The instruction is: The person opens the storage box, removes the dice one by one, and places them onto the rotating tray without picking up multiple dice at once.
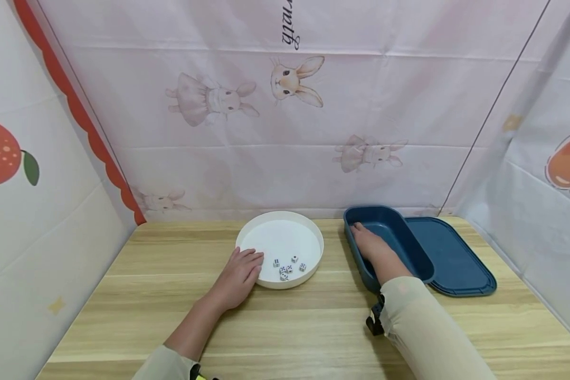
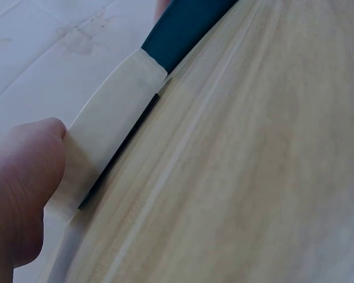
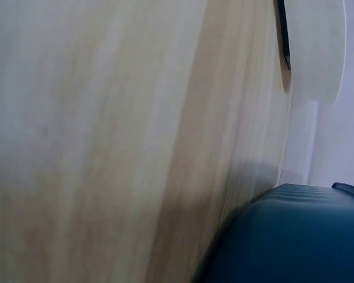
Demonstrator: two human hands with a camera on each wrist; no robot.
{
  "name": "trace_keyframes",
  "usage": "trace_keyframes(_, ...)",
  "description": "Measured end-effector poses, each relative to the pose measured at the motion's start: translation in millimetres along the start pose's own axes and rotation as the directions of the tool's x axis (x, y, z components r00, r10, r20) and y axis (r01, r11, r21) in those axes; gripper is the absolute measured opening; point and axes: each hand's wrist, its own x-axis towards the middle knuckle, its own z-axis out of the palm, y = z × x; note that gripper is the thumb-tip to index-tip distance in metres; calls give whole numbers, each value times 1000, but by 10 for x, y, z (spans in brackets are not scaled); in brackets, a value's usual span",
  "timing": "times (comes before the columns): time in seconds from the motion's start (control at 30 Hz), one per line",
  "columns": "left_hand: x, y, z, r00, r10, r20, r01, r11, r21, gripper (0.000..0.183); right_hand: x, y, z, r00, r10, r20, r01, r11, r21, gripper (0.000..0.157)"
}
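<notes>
A white round tray (image 1: 279,238) stands mid-table with several dice (image 1: 289,269) grouped near its front right. My left hand (image 1: 239,277) holds the tray's near left rim, fingers reaching over it; in the left wrist view the thumb (image 2: 38,156) lies against the outer wall. To the right stands a deep dark-blue box (image 1: 408,248), set at a slant. Inside it, along its left wall, my right hand (image 1: 369,245) reaches down. Its fingertips are mostly hidden, so whether they hold anything is not visible. The right wrist view shows only the box's outer wall, not the hand.
A flat dark-blue lid (image 1: 453,258) lies to the right of the box, partly beneath its edge. A printed cloth wall (image 1: 247,174) rises behind the wooden table (image 1: 171,253), with more cloth on both sides. A black wrist mount (image 1: 375,319) hangs by the right sleeve.
</notes>
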Motion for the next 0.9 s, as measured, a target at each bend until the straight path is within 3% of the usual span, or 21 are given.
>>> trace_keyframes(0.27,-5,1,-5,1000,0,-6,0,1000,-2,38,17,-22,-4,997,28,-65,-32,998,-59,48)
trace_keyframes(0.4,-3,1,-10,1000,4,-8,-4,1000,2,38,32,-22,6,1000,1,-18,-2,995,-98,51)
trace_keyframes(0.57,-1,3,-12,1000,1,-3,-1,1000,2,38,34,6,21,1000,-16,20,17,999,-31,49)
trace_keyframes(0.7,0,5,-11,1000,2,-3,-2,1000,4,38,34,35,20,999,-19,-40,19,1000,-4,44)
trace_keyframes(0.9,1,2,2,1000,4,-8,-4,1000,7,38,19,40,-27,984,66,-168,-71,997,-23,31)
